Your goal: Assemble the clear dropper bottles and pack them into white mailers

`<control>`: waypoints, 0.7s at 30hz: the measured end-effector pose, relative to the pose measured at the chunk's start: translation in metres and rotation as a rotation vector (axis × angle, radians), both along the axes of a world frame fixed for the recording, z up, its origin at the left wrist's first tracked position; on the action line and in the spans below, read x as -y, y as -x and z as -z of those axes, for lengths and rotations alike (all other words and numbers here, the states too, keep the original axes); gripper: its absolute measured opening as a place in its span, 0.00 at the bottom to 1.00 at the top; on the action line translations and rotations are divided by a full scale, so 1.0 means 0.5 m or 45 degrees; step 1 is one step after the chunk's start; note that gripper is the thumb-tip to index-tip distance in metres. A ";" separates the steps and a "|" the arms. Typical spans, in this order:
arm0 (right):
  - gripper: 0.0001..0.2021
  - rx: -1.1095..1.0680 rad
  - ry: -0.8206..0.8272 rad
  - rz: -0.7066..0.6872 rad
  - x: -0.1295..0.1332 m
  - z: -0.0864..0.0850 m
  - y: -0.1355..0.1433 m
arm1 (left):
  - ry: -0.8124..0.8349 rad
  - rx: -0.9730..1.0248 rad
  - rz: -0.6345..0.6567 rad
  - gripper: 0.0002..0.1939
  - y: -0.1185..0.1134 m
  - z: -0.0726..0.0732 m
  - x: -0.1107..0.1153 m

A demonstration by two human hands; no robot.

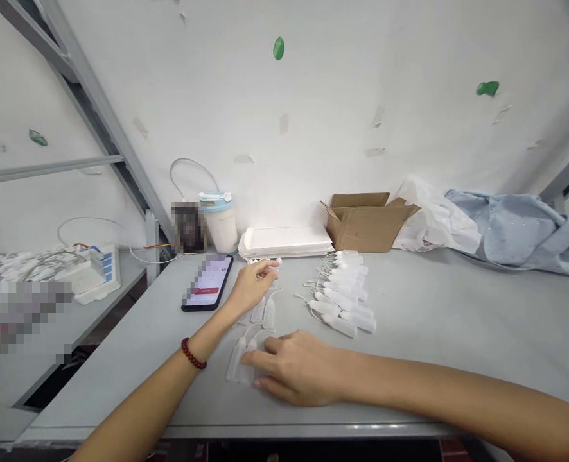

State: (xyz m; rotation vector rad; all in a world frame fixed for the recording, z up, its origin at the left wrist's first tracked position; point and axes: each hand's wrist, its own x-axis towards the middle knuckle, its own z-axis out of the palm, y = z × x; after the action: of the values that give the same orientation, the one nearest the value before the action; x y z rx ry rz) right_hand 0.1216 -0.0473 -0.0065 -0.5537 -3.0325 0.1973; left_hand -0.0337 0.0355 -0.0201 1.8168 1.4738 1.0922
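Note:
My left hand (254, 284) reaches over the grey table, its thumb and index finger pinched at a small white piece (279, 262) in front of the white trays. My right hand (300, 367) rests low over the table, fingers curled with the index fingertip on translucent white tubes (236, 360) with thin loops; whether it grips one cannot be made out. Between the hands lie more such tubes (269, 314). A larger pile of looped white tubes (342, 292) spreads to the right of my left hand.
A phone (208, 282) lies left of my left hand. Behind stand a lidded cup (223, 224), stacked white trays (288, 240), an open cardboard box (367, 228), a white plastic bag (431, 218) and blue cloth (520, 228). A power strip (108, 273) is on the left table.

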 end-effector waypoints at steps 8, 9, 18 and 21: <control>0.13 0.031 0.019 -0.010 -0.002 0.004 0.011 | 0.132 0.142 0.017 0.16 -0.007 -0.006 0.004; 0.13 0.029 0.037 -0.004 -0.001 0.004 0.008 | 0.147 0.162 0.024 0.16 -0.008 -0.008 0.005; 0.14 -0.024 0.163 0.061 0.003 -0.006 -0.049 | 0.252 0.446 0.114 0.14 -0.022 -0.015 0.019; 0.15 -0.053 0.097 0.142 -0.008 -0.001 -0.064 | 0.286 0.470 0.109 0.14 -0.028 -0.020 0.028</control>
State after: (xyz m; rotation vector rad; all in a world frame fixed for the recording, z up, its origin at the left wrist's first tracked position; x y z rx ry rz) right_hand 0.1535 -0.0435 -0.0061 -0.7126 -2.9533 0.3155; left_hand -0.0195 0.0216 -0.0099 1.4210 1.2329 1.1010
